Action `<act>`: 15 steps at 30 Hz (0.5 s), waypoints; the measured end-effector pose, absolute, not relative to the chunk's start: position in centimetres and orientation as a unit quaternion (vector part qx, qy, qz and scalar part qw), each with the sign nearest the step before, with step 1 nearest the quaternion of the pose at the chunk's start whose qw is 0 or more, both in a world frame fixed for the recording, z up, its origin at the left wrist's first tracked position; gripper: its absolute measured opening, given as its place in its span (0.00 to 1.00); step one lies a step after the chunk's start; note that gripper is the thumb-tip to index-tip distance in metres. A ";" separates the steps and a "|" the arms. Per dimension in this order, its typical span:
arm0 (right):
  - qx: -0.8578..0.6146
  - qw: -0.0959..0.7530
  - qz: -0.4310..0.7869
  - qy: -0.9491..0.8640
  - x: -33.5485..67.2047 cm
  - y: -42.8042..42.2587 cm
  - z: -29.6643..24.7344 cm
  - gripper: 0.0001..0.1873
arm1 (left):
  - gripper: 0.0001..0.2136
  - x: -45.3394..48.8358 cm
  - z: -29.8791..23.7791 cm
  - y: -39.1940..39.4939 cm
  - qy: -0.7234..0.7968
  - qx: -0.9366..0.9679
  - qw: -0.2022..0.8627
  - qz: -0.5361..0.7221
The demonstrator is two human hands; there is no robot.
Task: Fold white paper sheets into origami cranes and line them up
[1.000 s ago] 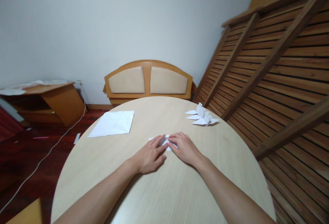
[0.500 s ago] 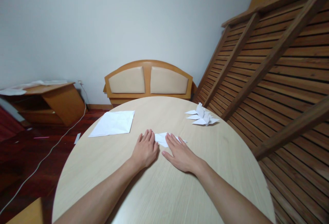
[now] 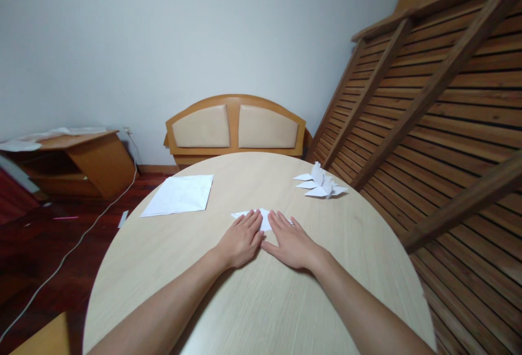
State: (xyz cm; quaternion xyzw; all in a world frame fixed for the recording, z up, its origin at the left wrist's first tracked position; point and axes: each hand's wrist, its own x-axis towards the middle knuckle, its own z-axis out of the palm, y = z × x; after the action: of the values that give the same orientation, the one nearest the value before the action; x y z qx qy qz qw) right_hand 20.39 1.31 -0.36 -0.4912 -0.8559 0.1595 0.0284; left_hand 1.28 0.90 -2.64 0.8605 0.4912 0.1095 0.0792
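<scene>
A small folded white paper lies on the round table, partly covered by both hands. My left hand rests flat on its left part, fingers stretched forward. On its right part lies my right hand, also flat, with the fingers extended and the thumb out to the left. The thumbs nearly meet just in front of the paper. A pointed tip of it shows past the left fingers; much of the rest is hidden.
Several folded paper figures stand close together at the table's far right. A stack of white paper sheets lies at the far left. Beyond the table is a wooden headboard; a slatted wooden frame leans along the right.
My left hand has moved right, onto the paper's left part and closer to my right hand. The right hand has shifted slightly to the right.
</scene>
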 end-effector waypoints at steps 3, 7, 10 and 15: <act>-0.538 0.031 0.124 -0.833 20.6 1.1 -0.3 0.48 | 0.26 1.2 -2.6 0.9 0.491 0.861 0.073 0.107; -0.526 0.087 0.078 -0.842 20.6 1.4 -0.7 0.45 | 0.26 1.2 -2.5 0.8 0.490 0.862 0.074 0.111; -0.449 0.077 0.127 -0.881 20.8 2.1 -1.1 0.40 | 0.26 1.3 -2.5 0.8 0.487 0.862 0.076 0.115; -0.429 0.066 0.179 -0.883 21.3 2.7 -1.5 0.40 | 0.25 0.8 -2.6 1.0 0.514 0.849 0.058 0.106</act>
State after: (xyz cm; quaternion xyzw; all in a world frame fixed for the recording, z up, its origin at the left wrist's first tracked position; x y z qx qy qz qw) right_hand 21.26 2.70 -1.54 -0.4295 -0.8827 0.1790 0.0656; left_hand 0.85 0.97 -2.65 0.8493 0.5138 0.1062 0.0583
